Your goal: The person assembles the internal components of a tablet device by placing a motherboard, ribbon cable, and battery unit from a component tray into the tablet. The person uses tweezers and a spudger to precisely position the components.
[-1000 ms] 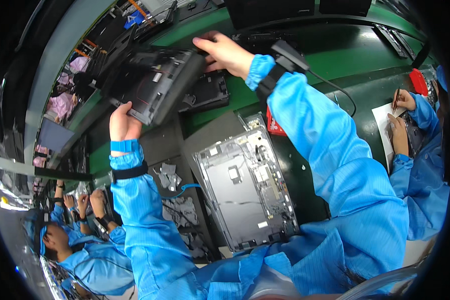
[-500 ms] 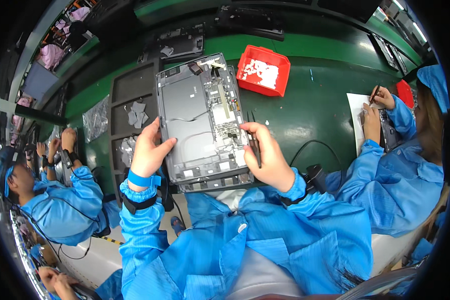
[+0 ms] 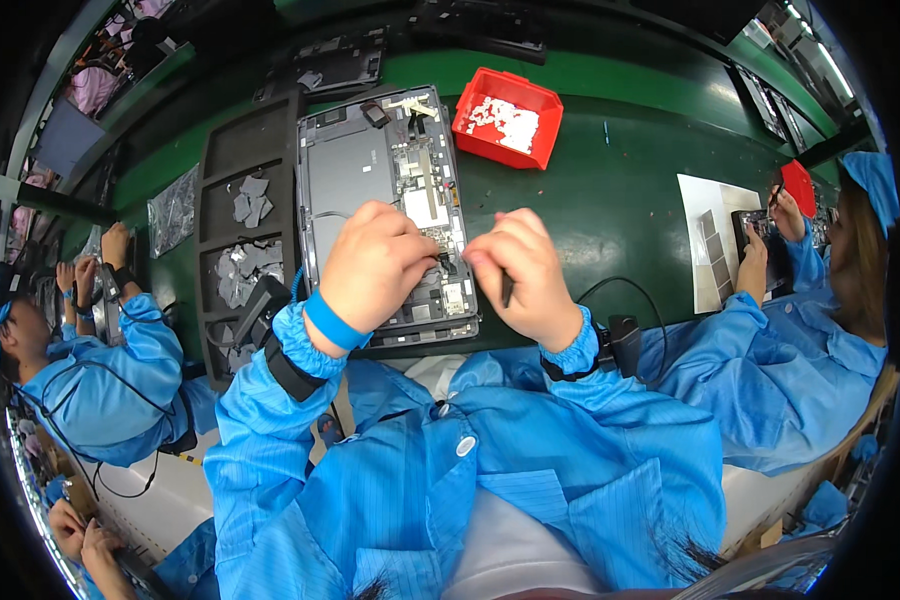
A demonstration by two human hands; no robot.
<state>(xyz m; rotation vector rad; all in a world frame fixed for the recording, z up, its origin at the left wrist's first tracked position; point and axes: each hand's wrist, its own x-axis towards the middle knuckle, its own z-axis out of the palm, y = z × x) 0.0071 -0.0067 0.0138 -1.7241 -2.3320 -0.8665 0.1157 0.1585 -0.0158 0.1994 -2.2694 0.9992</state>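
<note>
An opened tablet-like device [image 3: 350, 165] lies in front of me, with a flat grey battery area on its left and a bare circuit board [image 3: 423, 190] down its right side. It rests on another dark unit that shows along the lower edge. My left hand [image 3: 375, 265] reaches over the device, fingers pinched together at the lower part of the board; what they grip is hidden. Just right of the board, my right hand [image 3: 523, 275] is closed around dark tweezers [image 3: 507, 291], mostly covered by its fingers.
Left of the device stands a black compartment tray [image 3: 205, 210] with grey scraps. A red bin [image 3: 548, 115] of small white pieces sits behind. Co-workers [image 3: 810, 330] [image 3: 100, 370] work on both sides. A black cable [image 3: 630, 285] curves at my right.
My left hand has left the device's left edge and moved right onto the board, fingers now pinched. The right hand has turned, and its tweezers no longer point up along the board.
</note>
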